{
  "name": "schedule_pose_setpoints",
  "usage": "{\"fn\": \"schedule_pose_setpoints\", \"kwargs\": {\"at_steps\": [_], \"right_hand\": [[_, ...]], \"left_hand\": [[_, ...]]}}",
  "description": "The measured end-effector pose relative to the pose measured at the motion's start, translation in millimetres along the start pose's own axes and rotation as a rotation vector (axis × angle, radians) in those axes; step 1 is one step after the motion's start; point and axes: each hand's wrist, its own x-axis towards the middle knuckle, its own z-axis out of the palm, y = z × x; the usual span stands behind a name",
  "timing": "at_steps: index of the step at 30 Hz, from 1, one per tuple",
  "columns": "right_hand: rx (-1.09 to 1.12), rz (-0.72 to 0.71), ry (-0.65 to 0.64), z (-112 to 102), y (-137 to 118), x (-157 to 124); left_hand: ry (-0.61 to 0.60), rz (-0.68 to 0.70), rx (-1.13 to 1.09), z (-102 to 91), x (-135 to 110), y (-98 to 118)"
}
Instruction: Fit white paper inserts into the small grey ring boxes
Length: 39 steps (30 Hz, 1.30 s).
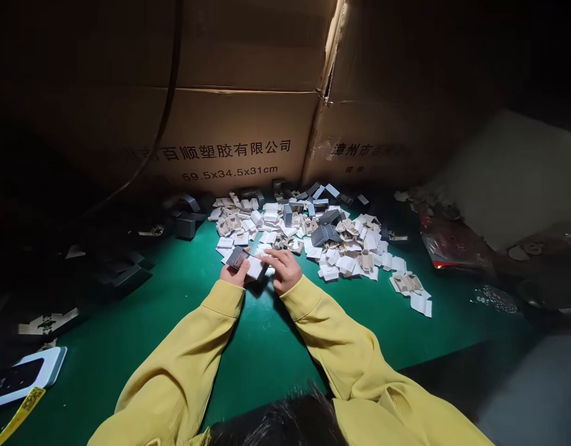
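Observation:
In the head view, my left hand (234, 274) grips a small dark cardboard box (239, 257) by its left side, thumb across the top. A white paper insert (256, 267) shows at the box's right part. My right hand (287, 269) is closed at that right end, its index finger stretched over the white insert; its thumb is hidden. Just beyond both hands lies a loose pile of folded white and grey card inserts (345, 263). Several small dark boxes (326, 234) rest on and behind this pile.
Large brown cartons (239, 124) stand at the back of the green table (267, 347). A white device (53, 362) and a yellow strap (23, 415) lie at the lower left. More dark boxes (127, 272) are at left, a red plastic packet (453, 244) at right. A cable (167, 105) hangs in front.

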Motion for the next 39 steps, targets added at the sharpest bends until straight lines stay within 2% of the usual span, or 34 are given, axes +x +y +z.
{"fn": "schedule_pose_setpoints", "kwargs": {"at_steps": [3,5,7,11,16,18,21,25,28,33,39], "right_hand": [[0.121,0.271,0.058,-9.8,-10.6,2.5],[0.229,0.444,0.009,-13.7,-16.1,4.5],[0.339,0.543,-0.054,-14.4,-18.3,6.4],[0.432,0.597,-0.098,-8.4,-16.3,7.7],[0.408,0.637,-0.195,-3.7,-16.2,6.3],[0.397,0.636,-0.146,-6.0,-17.2,6.6],[0.392,0.688,-0.041,-10.9,-15.7,8.2],[0.397,0.788,0.082,-14.2,-6.2,9.6],[0.427,0.829,0.106,-12.5,0.2,8.9],[0.478,0.82,0.113,-7.8,-1.9,7.8],[0.496,0.821,0.114,-8.6,-5.9,8.9]], "left_hand": [[-0.069,0.062,0.021,0.8,-0.1,-3.4],[-0.113,0.104,-0.011,0.4,2.1,-6.2],[-0.134,0.157,-0.018,-1.0,5.4,-8.1],[-0.213,0.207,0.082,-1.8,6.5,-7.2],[-0.211,0.121,0.025,8.0,-5.5,-2.0],[-0.198,0.1,0.006,11.2,-7.9,0.5],[-0.133,0.139,0.001,11.5,-6.1,4.4],[0.057,0.216,0.119,3.8,1.0,9.4],[0.165,0.232,0.178,-3.9,4.9,11.8],[0.09,0.213,0.145,-9.3,5.8,9.4],[0.059,0.161,0.029,-4.7,6.3,4.3]]}}
